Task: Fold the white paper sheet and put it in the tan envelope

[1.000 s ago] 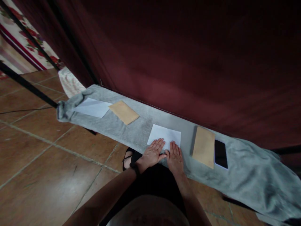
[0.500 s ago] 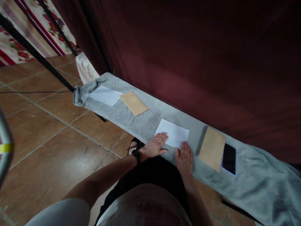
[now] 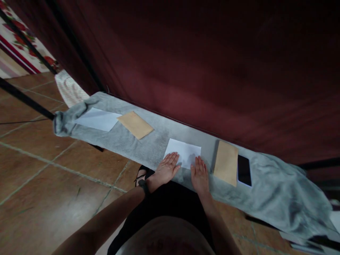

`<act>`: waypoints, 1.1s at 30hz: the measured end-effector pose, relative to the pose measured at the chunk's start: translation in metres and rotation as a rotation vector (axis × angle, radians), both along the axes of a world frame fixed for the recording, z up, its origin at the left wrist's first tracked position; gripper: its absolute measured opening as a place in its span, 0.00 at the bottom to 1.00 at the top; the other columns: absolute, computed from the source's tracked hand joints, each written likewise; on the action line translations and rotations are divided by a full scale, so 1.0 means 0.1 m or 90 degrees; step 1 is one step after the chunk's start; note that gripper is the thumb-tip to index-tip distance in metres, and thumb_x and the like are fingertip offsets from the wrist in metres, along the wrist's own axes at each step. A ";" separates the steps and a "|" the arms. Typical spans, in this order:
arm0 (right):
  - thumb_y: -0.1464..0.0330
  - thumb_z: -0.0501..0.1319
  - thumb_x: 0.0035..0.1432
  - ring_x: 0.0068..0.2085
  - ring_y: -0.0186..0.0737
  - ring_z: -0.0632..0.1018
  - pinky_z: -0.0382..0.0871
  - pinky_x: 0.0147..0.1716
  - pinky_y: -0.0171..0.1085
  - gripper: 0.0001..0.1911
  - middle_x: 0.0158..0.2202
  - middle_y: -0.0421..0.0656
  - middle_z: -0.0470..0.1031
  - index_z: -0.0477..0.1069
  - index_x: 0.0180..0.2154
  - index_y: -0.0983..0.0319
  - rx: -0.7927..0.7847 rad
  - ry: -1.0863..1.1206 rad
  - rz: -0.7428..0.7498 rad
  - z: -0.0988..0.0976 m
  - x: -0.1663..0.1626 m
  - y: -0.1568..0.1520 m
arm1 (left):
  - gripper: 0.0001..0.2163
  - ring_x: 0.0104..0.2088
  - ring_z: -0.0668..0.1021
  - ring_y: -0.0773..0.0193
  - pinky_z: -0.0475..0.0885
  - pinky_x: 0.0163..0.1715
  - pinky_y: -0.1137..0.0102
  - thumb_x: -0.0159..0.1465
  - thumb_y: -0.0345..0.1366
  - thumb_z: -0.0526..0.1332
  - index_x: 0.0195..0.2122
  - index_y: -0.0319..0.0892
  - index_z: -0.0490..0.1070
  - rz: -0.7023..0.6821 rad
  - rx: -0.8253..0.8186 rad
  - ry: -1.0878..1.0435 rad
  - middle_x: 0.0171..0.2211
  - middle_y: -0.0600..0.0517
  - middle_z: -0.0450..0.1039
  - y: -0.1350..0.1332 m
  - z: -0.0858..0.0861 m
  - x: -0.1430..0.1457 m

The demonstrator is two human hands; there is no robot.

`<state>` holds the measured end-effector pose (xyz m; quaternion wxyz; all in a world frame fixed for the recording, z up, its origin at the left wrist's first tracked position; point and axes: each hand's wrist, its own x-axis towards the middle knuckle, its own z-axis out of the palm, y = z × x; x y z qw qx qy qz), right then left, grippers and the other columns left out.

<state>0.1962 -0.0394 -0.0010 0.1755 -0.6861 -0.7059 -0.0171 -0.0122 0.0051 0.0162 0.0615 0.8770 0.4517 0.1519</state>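
A white sheet of paper [image 3: 185,148] lies on the grey cloth in front of me. My left hand [image 3: 166,167] rests flat on its near left corner, fingers stretched out, with a dark band on the wrist. At the near right corner, my right hand [image 3: 199,174] also lies flat with its fingertips on the paper's edge. Just right of that hand is a tan envelope [image 3: 226,163], with a dark-screened phone [image 3: 244,170] beside it. Farther left, a second tan envelope [image 3: 135,124] touches or slightly overlaps another white sheet [image 3: 97,119].
A grey cloth [image 3: 154,145] covers the long narrow bench, bunched up at its right end [image 3: 289,191]. Behind it hangs a dark red curtain [image 3: 170,71]. Black poles [image 3: 25,97] stand at the left, above a brown tiled floor [image 3: 53,191].
The view has turned to the right, so the bench things appear farther left. My left hand still lies on the paper, now nearer its lower left corner; the right stays at the right corner.
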 end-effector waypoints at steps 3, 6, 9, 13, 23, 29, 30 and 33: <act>0.64 0.38 0.74 0.71 0.46 0.56 0.51 0.68 0.51 0.29 0.71 0.51 0.55 0.54 0.69 0.67 -0.042 0.026 0.042 0.12 -0.13 0.26 | 0.26 0.70 0.58 0.58 0.54 0.69 0.57 0.75 0.42 0.40 0.69 0.36 0.54 0.012 0.006 -0.024 0.69 0.41 0.57 0.19 0.03 0.21; 0.67 0.38 0.73 0.71 0.45 0.56 0.49 0.69 0.49 0.28 0.71 0.49 0.55 0.57 0.68 0.67 -0.077 0.031 0.052 0.19 -0.21 0.55 | 0.25 0.70 0.59 0.58 0.54 0.69 0.57 0.74 0.38 0.40 0.69 0.34 0.55 0.011 -0.006 -0.023 0.69 0.42 0.58 0.42 0.02 0.40; 0.69 0.39 0.73 0.71 0.43 0.58 0.50 0.69 0.47 0.27 0.70 0.49 0.57 0.59 0.67 0.67 -0.090 0.029 0.049 0.16 -0.21 0.76 | 0.26 0.70 0.58 0.57 0.54 0.69 0.55 0.72 0.37 0.41 0.69 0.34 0.54 0.032 -0.022 -0.007 0.69 0.41 0.59 0.61 -0.05 0.48; 0.65 0.42 0.73 0.70 0.46 0.60 0.51 0.68 0.50 0.26 0.70 0.48 0.58 0.60 0.67 0.63 -0.074 0.020 0.048 0.05 -0.18 0.85 | 0.26 0.71 0.57 0.55 0.53 0.69 0.54 0.72 0.37 0.42 0.69 0.33 0.55 0.047 -0.022 0.025 0.70 0.40 0.56 0.72 -0.15 0.46; 0.62 0.45 0.73 0.70 0.51 0.60 0.49 0.68 0.54 0.27 0.70 0.50 0.56 0.58 0.68 0.65 -0.037 0.017 -0.055 -0.08 -0.17 0.89 | 0.27 0.71 0.57 0.54 0.52 0.69 0.55 0.71 0.38 0.43 0.69 0.30 0.55 0.127 0.009 0.041 0.69 0.38 0.56 0.83 -0.16 0.29; 0.62 0.43 0.73 0.69 0.51 0.60 0.51 0.67 0.54 0.29 0.70 0.53 0.57 0.55 0.69 0.68 -0.019 0.022 -0.094 -0.13 -0.08 0.89 | 0.28 0.70 0.58 0.53 0.52 0.69 0.54 0.71 0.38 0.43 0.69 0.30 0.55 0.181 0.021 0.050 0.69 0.38 0.56 0.82 -0.16 0.09; 0.62 0.43 0.72 0.69 0.52 0.61 0.51 0.67 0.54 0.29 0.70 0.53 0.57 0.55 0.69 0.68 -0.018 0.020 -0.103 -0.14 -0.07 0.88 | 0.28 0.70 0.58 0.53 0.52 0.69 0.54 0.71 0.38 0.43 0.69 0.30 0.55 0.191 0.022 0.049 0.69 0.38 0.56 0.82 -0.16 0.06; 0.63 0.43 0.72 0.68 0.52 0.62 0.50 0.67 0.54 0.30 0.69 0.55 0.57 0.55 0.69 0.70 -0.009 0.016 -0.127 -0.16 0.00 0.85 | 0.28 0.70 0.58 0.52 0.52 0.69 0.54 0.71 0.39 0.43 0.69 0.29 0.55 0.211 0.022 0.041 0.69 0.37 0.56 0.81 -0.17 0.00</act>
